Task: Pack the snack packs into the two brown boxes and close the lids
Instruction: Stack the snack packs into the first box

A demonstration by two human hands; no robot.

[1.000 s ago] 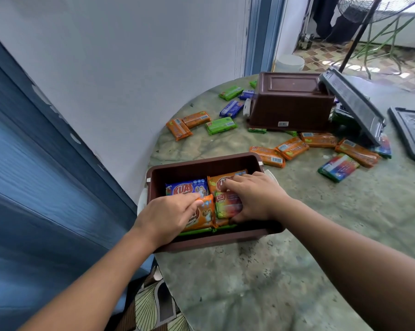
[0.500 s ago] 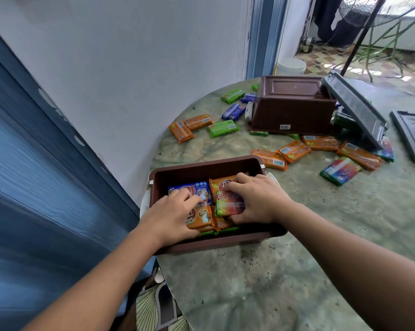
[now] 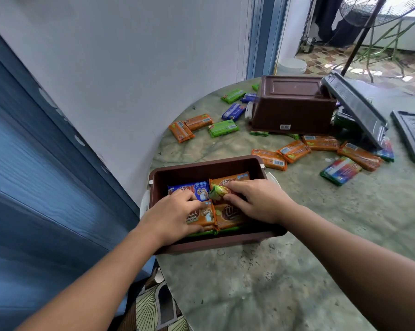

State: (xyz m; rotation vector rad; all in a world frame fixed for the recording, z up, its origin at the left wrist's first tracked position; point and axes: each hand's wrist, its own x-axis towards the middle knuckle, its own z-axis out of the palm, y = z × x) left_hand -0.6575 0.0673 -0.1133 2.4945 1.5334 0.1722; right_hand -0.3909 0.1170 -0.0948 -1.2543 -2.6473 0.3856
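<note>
An open brown box (image 3: 201,167) sits at the table's near left edge with several snack packs inside. My left hand (image 3: 170,216) grips an orange pack (image 3: 205,216) at the box's front, fingers curled over its edge. My right hand (image 3: 259,201) pinches a green-ended pack (image 3: 216,191) tilted up on its side in the middle of the box. A blue pack (image 3: 196,188) lies at the back left. A second brown box (image 3: 292,106) stands upside down at the far side. Several loose packs (image 3: 294,150) lie scattered on the table.
A dark grey lid (image 3: 354,108) leans against the upturned box; another lid (image 3: 414,137) lies at the right edge. The round marble table (image 3: 261,283) ends close to the white wall on the left. A rainbow pack (image 3: 341,170) lies to the right.
My right hand has lifted the green-ended pack from flat onto its edge, uncovering an orange pack beneath. My left hand has shifted slightly on the front orange pack.
</note>
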